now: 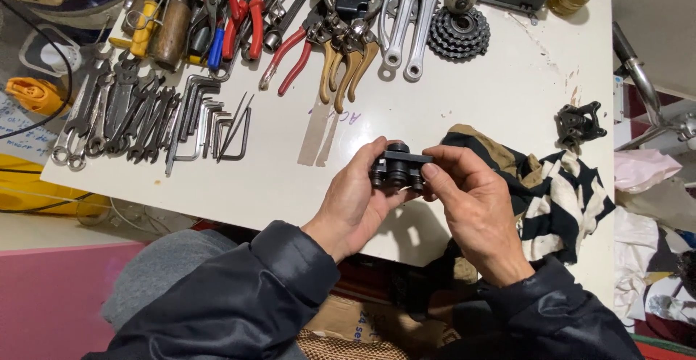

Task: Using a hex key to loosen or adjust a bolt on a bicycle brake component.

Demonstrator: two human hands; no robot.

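Note:
A small black metal part (pixel 399 166) with round rollers or bolts is held over the near edge of the white table (pixel 478 92). My left hand (pixel 355 200) grips it from the left, thumb on top. From the right, my right hand (pixel 471 200) pinches its end with thumb and fingers. Both sleeves are dark. A striped black, white and tan rag (pixel 540 186) lies just right of my hands.
Wrenches (pixel 109 113) and hex keys (pixel 210 121) lie in a row at the left. Pliers with red handles (pixel 290 52), brake levers (pixel 346 63), crank arms (pixel 406 19) and a sprocket cluster (pixel 458 32) crowd the far edge. Another black part (pixel 578 123) sits at the right.

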